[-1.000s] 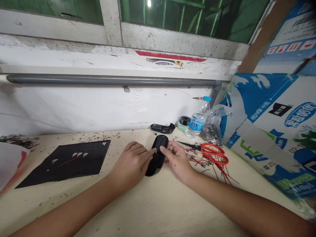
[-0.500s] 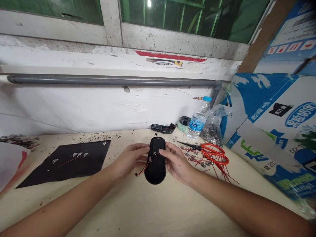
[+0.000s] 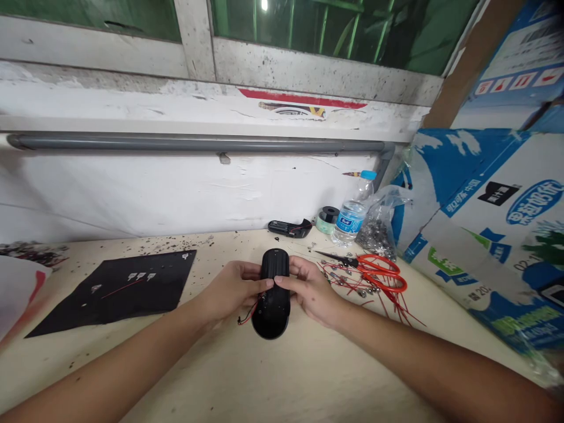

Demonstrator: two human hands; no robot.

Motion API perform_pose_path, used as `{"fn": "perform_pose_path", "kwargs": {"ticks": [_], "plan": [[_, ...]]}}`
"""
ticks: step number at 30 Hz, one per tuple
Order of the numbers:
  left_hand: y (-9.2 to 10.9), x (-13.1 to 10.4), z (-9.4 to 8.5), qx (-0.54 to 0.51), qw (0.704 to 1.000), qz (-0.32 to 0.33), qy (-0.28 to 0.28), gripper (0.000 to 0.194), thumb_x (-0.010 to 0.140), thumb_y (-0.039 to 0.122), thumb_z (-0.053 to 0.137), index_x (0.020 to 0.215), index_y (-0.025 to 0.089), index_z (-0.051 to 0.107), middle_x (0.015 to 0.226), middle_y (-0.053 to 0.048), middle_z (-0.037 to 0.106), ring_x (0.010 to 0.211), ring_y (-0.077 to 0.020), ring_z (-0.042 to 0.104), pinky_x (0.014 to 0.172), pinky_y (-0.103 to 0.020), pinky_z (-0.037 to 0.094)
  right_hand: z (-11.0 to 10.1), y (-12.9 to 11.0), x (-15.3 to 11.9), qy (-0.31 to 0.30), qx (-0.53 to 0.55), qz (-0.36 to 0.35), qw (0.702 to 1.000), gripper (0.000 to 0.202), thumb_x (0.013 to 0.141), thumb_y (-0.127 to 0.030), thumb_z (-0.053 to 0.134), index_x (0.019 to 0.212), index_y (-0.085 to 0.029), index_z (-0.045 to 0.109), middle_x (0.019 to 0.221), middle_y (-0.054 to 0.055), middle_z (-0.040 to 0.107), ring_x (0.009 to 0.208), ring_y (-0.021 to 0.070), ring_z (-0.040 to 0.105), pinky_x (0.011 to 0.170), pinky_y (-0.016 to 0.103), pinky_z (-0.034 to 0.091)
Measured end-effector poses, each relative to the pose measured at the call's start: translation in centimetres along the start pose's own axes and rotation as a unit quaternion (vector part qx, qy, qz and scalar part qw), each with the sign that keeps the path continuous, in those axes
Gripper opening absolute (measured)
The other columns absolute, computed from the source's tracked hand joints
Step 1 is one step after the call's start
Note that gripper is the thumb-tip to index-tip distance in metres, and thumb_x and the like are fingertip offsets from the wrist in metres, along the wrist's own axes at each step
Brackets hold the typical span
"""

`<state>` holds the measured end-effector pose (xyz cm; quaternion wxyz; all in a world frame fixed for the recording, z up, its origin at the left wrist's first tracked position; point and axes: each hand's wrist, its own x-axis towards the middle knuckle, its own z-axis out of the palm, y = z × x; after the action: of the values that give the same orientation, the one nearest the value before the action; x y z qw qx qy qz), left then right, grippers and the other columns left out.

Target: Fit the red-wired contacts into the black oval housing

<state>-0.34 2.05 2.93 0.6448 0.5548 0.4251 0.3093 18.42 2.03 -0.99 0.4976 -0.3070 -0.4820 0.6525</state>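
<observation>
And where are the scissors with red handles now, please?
In the head view, the scissors lie on the table to the right of the right hand, among red wires, in front of the water bottle.

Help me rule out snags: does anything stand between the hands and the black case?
Nothing visible does: the left hand and right hand both hold the case. Wires trail out beside the left hand; whether any are pinched, I cannot tell.
</observation>
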Motion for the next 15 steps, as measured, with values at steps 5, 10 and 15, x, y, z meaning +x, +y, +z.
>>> {"fn": "perform_pose_path", "kwargs": {"ticks": [5, 10, 15], "plan": [[-0.3, 0.2, -0.2, -0.027, 0.999, -0.023, -0.009, 0.031, 0.074, 0.033, 0.082, 0.093, 0.011, 0.074, 0.082, -0.008, 0.072, 0.061, -0.0131, 0.062, 0.052, -0.023, 0.047, 0.0, 0.2, 0.0, -0.005, -0.015, -0.006, 1.0, 0.031, 0.071, -0.029, 0.083, 0.097, -0.018, 0.07, 0.092, 0.003, 0.07, 0.077, 0.0147, 0.065, 0.063, 0.024, 0.054], [-0.2, 0.4, -0.8, -0.028, 0.999, -0.011, -0.033, 0.034, 0.077, 0.035, 0.08, 0.1, 0.011, 0.075, 0.093, -0.011, 0.074, 0.076, -0.0179, 0.068, 0.067, -0.028, 0.054, 0.3, -0.5, -0.2, 0.016, 0.026, 0.036, 0.999, 0.034, 0.067, -0.027, 0.085, 0.095, -0.018, 0.069, 0.09, 0.003, 0.071, 0.077, 0.0155, 0.067, 0.065, 0.026, 0.056], [0.1, 0.2, -0.7, -0.052, 0.996, 0.008, -0.067, 0.033, 0.081, 0.035, 0.077, 0.106, 0.014, 0.076, 0.094, -0.01, 0.075, 0.084, -0.0202, 0.07, 0.08, -0.033, 0.055, 0.3, -1.2, -0.2, 0.015, 0.06, 0.067, 0.996, 0.038, 0.063, -0.023, 0.087, 0.095, -0.016, 0.069, 0.088, 0.002, 0.07, 0.073, 0.0141, 0.067, 0.063, 0.024, 0.055]]}}
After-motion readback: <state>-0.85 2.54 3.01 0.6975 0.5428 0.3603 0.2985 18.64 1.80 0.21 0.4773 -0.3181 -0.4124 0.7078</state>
